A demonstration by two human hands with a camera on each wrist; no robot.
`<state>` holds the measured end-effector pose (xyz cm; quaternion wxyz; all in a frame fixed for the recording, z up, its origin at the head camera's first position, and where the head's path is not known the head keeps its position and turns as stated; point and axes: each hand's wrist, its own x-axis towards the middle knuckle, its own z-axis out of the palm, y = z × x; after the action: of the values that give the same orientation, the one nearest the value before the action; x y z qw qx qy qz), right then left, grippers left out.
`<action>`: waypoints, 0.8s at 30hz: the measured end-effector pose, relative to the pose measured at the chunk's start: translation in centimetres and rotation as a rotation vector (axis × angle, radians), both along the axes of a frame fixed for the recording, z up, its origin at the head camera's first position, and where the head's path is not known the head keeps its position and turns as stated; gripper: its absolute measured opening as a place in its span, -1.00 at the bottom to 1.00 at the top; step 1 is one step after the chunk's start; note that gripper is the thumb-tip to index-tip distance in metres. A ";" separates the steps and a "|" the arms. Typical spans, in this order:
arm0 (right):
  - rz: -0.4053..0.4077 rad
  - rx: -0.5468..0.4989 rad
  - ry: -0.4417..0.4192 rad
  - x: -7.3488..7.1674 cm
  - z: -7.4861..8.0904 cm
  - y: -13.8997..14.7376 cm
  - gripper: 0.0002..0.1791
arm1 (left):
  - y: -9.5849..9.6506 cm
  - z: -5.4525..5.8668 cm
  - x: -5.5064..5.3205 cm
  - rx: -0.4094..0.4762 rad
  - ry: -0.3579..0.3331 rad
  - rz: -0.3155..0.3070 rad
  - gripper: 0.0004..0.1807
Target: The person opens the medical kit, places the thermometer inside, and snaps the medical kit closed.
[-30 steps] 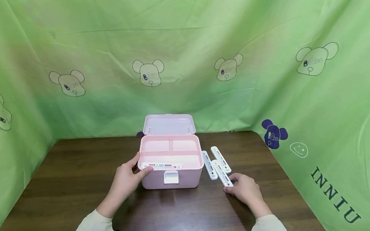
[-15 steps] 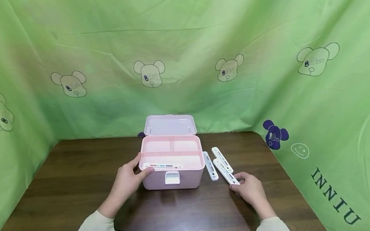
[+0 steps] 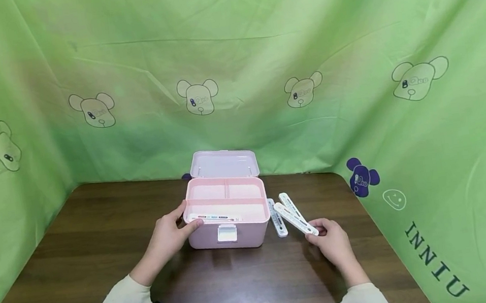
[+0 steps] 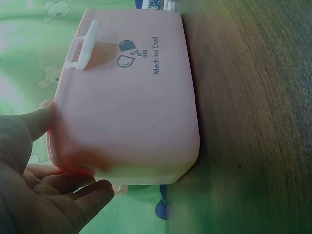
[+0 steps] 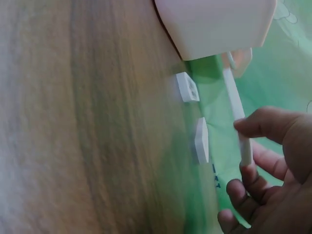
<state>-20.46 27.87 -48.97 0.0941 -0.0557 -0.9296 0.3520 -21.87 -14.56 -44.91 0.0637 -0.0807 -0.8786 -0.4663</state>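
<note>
Your right grip pinches the white case by its near end, thumb on one face and fingers on the other; it looks lifted off the surface, its free end reaching left and away from that grip, toward the pink box. With so much length beyond your fingers, a firm, level pinch should stop the tip from dipping. The two loose cases lie just beyond the held one, so clear them by height rather than sweeping across. Your left grip holds the box's left front corner, thumb at the rim; steady pressure there should guard against sliding. One printed strip lies in the front compartment, just right of that thumb.
</note>
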 end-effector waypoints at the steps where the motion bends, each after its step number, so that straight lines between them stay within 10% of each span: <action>1: 0.011 -0.005 0.012 -0.1 0.1 0.0 -0.67 | 0.0 0.0 0.0 0.002 -0.001 0.000 -0.06; 24: 0.147 -0.133 0.125 -2.7 3.2 3.0 -0.60 | -0.8 -0.3 -1.1 -0.007 0.001 -0.020 -0.05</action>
<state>-23.11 30.85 -45.75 0.1220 0.0289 -0.8981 0.4215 -22.98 -15.33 -45.22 0.0589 -0.0901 -0.8793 -0.4640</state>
